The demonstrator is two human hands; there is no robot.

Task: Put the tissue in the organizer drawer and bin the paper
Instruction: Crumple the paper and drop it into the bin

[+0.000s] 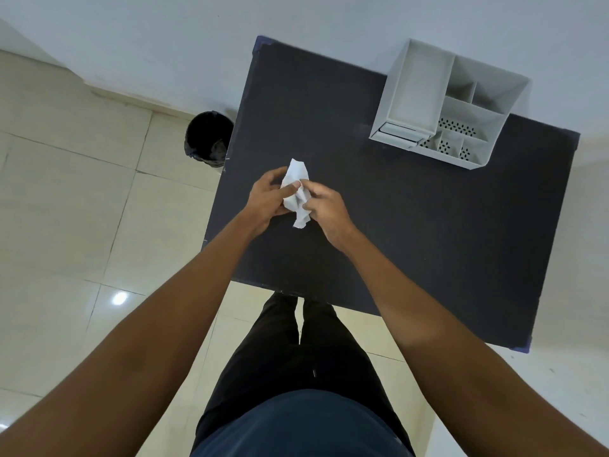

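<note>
- Over the dark surface (412, 225) I see both hands meet near its left side, with a white crumpled sheet (296, 196) held between them.
- My left hand (268, 201) wraps the sheet from the left, thumb on top, so its grip is grasping the sheet.
- My right hand (324, 206) pinches the sheet from the right with its fingertips, so that grip is grasping the sheet too.
- I cannot tell if the sheet is the tissue or the paper; it looks white and wrinkled, with one end sticking up and one end hanging down.
- I cannot tell if the sheet touches the surface or is held just above it.
- At the far right corner of the surface stands a white organizer (448, 107) with many open boxes on top.
- Its little drawer (397, 131) sits at the near left end, and I cannot tell if it is pulled out.
- On the tiled floor (66, 209), just beside the left edge of the surface, stands a black bin (207, 138) with a dark bag in it.
</note>
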